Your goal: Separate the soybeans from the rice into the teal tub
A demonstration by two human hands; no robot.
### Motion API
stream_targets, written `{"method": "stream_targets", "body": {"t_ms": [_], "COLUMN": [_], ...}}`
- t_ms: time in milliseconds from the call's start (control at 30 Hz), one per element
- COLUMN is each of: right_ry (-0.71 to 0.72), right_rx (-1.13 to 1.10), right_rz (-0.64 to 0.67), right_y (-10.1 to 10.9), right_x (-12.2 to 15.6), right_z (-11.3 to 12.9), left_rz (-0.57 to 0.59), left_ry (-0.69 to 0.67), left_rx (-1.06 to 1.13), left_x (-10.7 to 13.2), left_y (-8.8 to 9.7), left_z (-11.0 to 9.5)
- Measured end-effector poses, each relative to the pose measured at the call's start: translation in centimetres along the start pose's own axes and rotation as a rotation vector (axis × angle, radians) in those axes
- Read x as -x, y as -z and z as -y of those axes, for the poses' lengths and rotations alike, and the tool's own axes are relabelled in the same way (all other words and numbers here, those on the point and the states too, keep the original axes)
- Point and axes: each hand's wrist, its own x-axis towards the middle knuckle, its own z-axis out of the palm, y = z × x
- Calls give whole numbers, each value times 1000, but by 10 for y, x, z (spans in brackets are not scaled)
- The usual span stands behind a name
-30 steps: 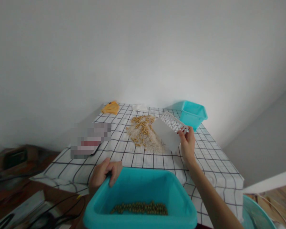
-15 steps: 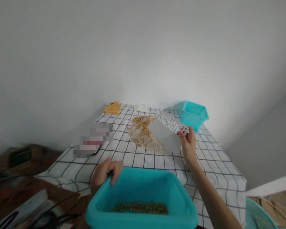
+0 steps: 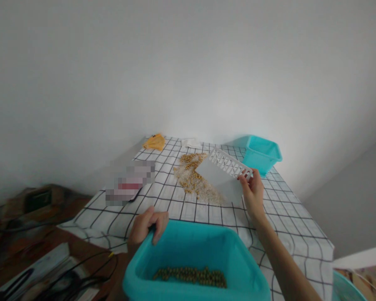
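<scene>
Over the right side of the loose grain (image 3: 190, 182), you held a white board (image 3: 217, 177) tilted, the fingers of your right hand (image 3: 253, 190) closed narrowly on the near corner of its slotted edge. Whether its lower edge touched the grain, the view did not show. The board looked thin, light and fairly stiff, probably slick; the slots seemed the surest grip, though a one-corner hold might let it twist. Your left hand (image 3: 146, 228) had its fingers hooked over the left rim of the near tub (image 3: 203, 242), which held dark round beans (image 3: 191, 275). That tub seemed light and a little springy, its thick rim good to grasp.

Around them, the worktop (image 3: 288, 217) wore a checked cloth (image 3: 163, 196), folded loosely at the front. Farther back, by the plain wall (image 3: 188, 75), were a second tub (image 3: 258, 159), a yellow cloth (image 3: 155, 142) and a white cloth (image 3: 190, 143). Dark cables (image 3: 73, 284) lay at lower left.
</scene>
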Motion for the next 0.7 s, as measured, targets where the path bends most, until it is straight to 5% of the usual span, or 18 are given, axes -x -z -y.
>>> {"method": "stream_targets", "body": {"t_ms": [367, 700], "right_ry": [12, 2], "right_rx": [-8, -56], "right_rz": [54, 116], "right_y": [0, -1], "right_x": [1, 2], "right_z": [0, -4], "left_rz": [112, -1], "left_ry": [12, 17], "left_rx": [-41, 12], "left_x": [-3, 0], "left_y": [12, 6], "left_z": [0, -4]}}
